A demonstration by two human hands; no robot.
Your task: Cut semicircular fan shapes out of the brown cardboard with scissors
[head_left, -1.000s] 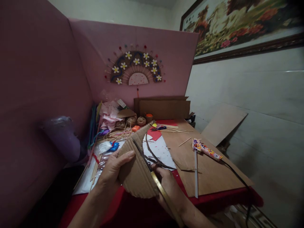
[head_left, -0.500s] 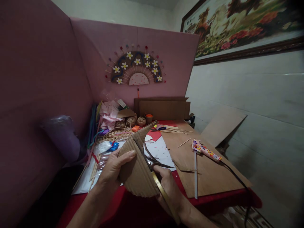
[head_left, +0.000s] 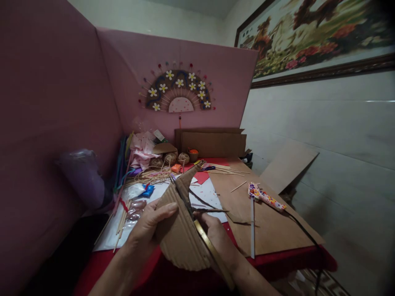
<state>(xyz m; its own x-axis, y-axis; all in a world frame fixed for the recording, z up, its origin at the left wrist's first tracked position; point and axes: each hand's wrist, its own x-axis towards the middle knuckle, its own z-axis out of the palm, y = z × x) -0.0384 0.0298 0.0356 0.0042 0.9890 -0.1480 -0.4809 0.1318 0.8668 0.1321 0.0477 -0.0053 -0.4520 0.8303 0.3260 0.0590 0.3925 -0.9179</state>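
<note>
Cardboard [head_left: 182,238] dipped lower | between left fingers [head_left: 167,210] | scissors [head_left: 205,238]: right fingers [head_left: 207,219]

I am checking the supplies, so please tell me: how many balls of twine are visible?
3, side by side toward the back of the table: left ball, middle ball, and right ball, nearest the small brown cup. Others may be hidden.
</note>
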